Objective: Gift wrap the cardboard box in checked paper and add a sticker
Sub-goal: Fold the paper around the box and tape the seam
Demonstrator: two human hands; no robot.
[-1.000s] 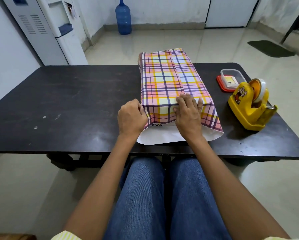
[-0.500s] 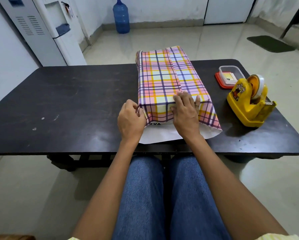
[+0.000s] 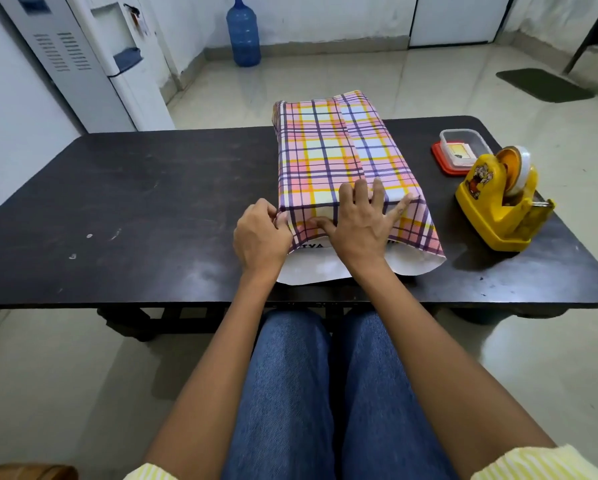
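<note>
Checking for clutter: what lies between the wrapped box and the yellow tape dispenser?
Only bare table, in the head view, between the wrapped box and the tape dispenser.

Checked in pink, yellow and pale blue with dark purple lines on the wrapping paper (image 3: 328, 157), plain white on its inner face. Matt black across the tabletop (image 3: 152, 202), bright yellow on the tape dispenser (image 3: 491, 220), red on the lid (image 3: 441, 165) under the clear container (image 3: 463, 138). Blue on the jeans (image 3: 308, 393) and the water bottle (image 3: 243, 32).

Checked-wrapped box (image 3: 339, 154), near end unfolded
</note>
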